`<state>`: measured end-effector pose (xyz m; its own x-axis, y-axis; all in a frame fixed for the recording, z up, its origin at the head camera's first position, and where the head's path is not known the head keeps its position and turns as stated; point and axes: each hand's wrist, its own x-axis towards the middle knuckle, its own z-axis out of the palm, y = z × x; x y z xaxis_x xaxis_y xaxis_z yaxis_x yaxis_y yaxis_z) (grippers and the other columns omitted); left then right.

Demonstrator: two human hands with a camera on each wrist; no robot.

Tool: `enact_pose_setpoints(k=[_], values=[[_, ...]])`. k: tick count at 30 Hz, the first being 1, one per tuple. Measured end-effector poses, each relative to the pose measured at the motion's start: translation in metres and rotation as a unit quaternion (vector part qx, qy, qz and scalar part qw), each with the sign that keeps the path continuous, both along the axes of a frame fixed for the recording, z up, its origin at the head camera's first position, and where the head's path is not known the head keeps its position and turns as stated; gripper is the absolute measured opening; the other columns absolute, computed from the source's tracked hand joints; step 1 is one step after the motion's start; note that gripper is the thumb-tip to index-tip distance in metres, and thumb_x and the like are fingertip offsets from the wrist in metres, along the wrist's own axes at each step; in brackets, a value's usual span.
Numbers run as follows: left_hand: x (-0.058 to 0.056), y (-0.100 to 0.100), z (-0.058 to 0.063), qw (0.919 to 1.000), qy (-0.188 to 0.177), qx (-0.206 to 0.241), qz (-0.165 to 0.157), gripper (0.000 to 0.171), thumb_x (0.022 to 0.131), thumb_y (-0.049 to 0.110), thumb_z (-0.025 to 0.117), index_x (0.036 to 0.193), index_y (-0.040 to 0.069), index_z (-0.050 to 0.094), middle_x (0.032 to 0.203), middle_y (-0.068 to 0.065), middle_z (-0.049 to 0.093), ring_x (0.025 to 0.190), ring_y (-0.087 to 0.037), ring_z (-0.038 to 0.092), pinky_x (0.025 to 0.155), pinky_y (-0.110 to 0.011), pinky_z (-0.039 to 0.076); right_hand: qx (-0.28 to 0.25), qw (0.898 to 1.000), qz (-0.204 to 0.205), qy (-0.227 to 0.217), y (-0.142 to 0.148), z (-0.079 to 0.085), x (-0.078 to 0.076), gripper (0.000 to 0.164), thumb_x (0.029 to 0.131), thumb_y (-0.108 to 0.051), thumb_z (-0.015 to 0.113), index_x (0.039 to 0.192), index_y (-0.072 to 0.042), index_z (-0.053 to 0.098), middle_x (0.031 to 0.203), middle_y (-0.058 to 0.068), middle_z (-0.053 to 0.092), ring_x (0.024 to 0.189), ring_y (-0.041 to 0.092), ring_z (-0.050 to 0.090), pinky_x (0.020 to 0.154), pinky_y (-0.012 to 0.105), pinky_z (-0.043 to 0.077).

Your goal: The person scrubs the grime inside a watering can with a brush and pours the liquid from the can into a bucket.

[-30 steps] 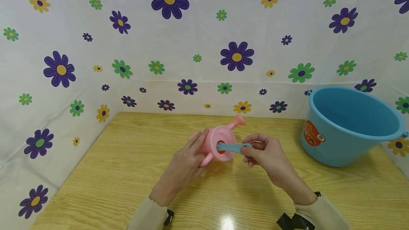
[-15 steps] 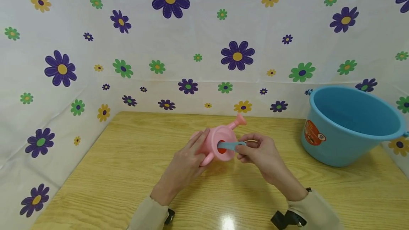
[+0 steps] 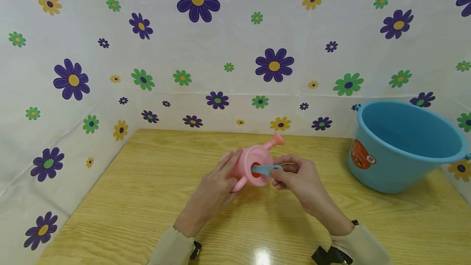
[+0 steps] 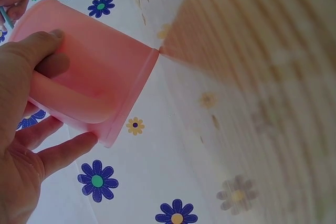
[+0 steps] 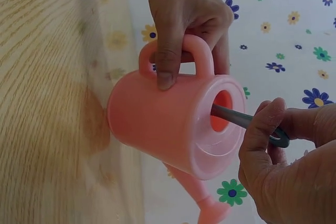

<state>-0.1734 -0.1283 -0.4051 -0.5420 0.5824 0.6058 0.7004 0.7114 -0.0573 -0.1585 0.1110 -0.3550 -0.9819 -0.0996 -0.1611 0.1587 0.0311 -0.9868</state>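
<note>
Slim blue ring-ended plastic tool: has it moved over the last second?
Yes: in the head view, the tool has shifted left, away from the large blue plastic bucket, and deeper into the pink plastic watering can.

Left grip (image 3: 216, 184) clasping, right grip (image 3: 301, 180) pinching

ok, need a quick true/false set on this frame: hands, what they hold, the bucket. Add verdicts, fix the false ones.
1. The right hand pinches the blue utensil. True.
2. The pink watering can stands upright. False: it is tilted.
3. In the head view, the blue bucket is right of the pink watering can. True.
4. The left hand grips the blue bucket. False: it grips the pink watering can.
5. The blue utensil is wholly outside the pink watering can. False: its far end is hidden inside.
6. The blue bucket bears a red label. True.
</note>
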Motion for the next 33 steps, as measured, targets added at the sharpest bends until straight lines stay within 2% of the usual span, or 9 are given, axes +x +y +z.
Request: enact_pose_setpoints(k=[14,18,21,22,24,27,29,31,33], values=[[0.002,0.000,0.000,0.9996,-0.024,0.012,0.005,0.041,0.080,0.023,0.089,0.116,0.006,0.078,0.150,-0.021,0.054,0.133,-0.041,0.058,0.095,-0.042,0.059,0.033,0.998,0.015,0.042,0.009,0.011,0.014,0.027,0.094,-0.004,0.070,0.117,0.006,0.061,0.092,0.007,0.069,0.069,0.013,0.069,0.066,0.025,0.062],[0.002,0.000,0.001,0.9997,-0.020,0.011,0.004,0.042,0.080,0.023,0.089,0.116,0.006,0.078,0.150,-0.021,0.054,0.133,-0.041,0.058,0.095,-0.042,0.059,0.074,0.994,0.025,0.079,0.010,0.010,0.014,0.023,0.093,-0.004,0.071,0.114,0.003,0.065,0.092,0.011,0.071,0.069,0.018,0.069,0.064,0.025,0.062],[0.001,0.000,0.000,0.9998,-0.019,0.008,0.005,0.042,0.079,0.024,0.089,0.116,0.007,0.078,0.151,-0.021,0.054,0.133,-0.041,0.058,0.095,-0.042,0.059,0.125,0.982,0.031,0.136,0.010,0.007,0.014,0.016,0.093,-0.003,0.072,0.108,-0.002,0.070,0.088,0.012,0.070,0.066,0.018,0.067,0.060,0.024,0.060],[0.001,0.000,0.000,0.9998,-0.019,0.007,0.005,0.041,0.080,0.024,0.089,0.115,0.007,0.078,0.151,-0.021,0.053,0.133,-0.041,0.058,0.095,-0.042,0.059,0.144,0.975,0.033,0.165,0.010,0.006,0.013,0.014,0.092,-0.003,0.072,0.106,-0.004,0.071,0.086,0.011,0.070,0.065,0.017,0.065,0.058,0.024,0.058],[0.001,0.000,0.000,0.9998,-0.018,0.005,0.004,0.027,0.081,0.023,0.088,0.099,0.004,0.080,0.151,-0.021,0.053,0.134,-0.040,0.058,0.096,-0.041,0.058,0.187,0.952,0.041,0.238,0.010,0.002,0.012,0.012,0.091,-0.001,0.073,0.101,-0.007,0.074,0.081,0.007,0.070,0.061,0.012,0.061,0.054,0.023,0.055],[0.000,0.000,-0.001,0.9999,-0.014,0.003,-0.001,0.022,0.082,0.022,0.087,0.077,0.006,0.074,0.151,-0.021,0.054,0.134,-0.040,0.058,0.095,-0.040,0.059,0.239,0.897,0.052,0.369,0.009,-0.003,0.009,0.015,0.088,0.004,0.075,0.096,-0.008,0.075,0.080,0.003,0.072,0.062,0.007,0.060,0.054,0.022,0.054],[0.000,0.001,-0.001,0.9999,-0.010,0.004,-0.003,0.021,0.083,0.022,0.087,0.076,0.006,0.074,0.150,-0.022,0.054,0.134,-0.040,0.058,0.094,-0.040,0.059,0.271,0.853,0.059,0.443,0.008,-0.007,0.006,0.018,0.084,0.008,0.077,0.094,-0.008,0.075,0.084,0.002,0.074,0.066,0.005,0.060,0.057,0.020,0.055],[0.000,0.001,-0.001,1.0000,-0.007,0.006,-0.003,0.022,0.082,0.022,0.087,0.093,0.005,0.080,0.149,-0.022,0.055,0.132,-0.040,0.059,0.093,-0.039,0.060,0.295,0.815,0.068,0.494,0.007,-0.010,0.004,0.023,0.080,0.012,0.078,0.093,-0.007,0.075,0.089,0.003,0.075,0.073,0.007,0.062,0.062,0.021,0.058],[-0.001,0.001,-0.001,1.0000,-0.005,0.007,-0.001,0.033,0.082,0.023,0.087,0.109,0.007,0.080,0.149,-0.022,0.055,0.132,-0.039,0.060,0.093,-0.039,0.060,0.325,0.782,0.076,0.526,0.007,-0.013,0.002,0.027,0.078,0.014,0.079,0.093,-0.007,0.074,0.094,0.004,0.073,0.080,0.011,0.065,0.068,0.023,0.061]])
